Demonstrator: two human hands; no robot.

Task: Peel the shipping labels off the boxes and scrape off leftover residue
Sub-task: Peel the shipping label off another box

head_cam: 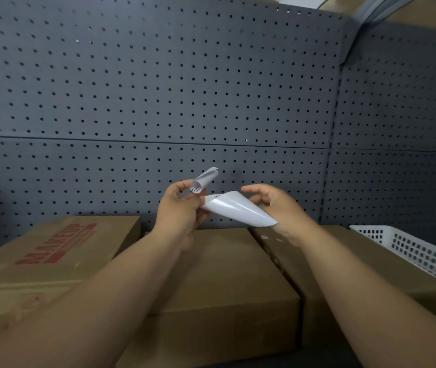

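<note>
The fingers [185, 185] of the left hand [178, 211] are pinched together on a shipping label [235, 208], gripping it at the point where one end has curled into a tight roll [203, 180]. The fingers of the right hand [272, 205] are spread apart and slightly curved, with the label's lower corner lying against the palm side; whether they grip it cannot be told. The label is a glossy white sheet, bowed outward, with small black print visible on the rolled end and along its upper edge. It is held in the air between both hands, the roll projecting above the left fingertips and the broad sheet extending from them down toward the right wrist. Below the hands lie brown cardboard boxes [227, 277], well apart from the label.
</note>
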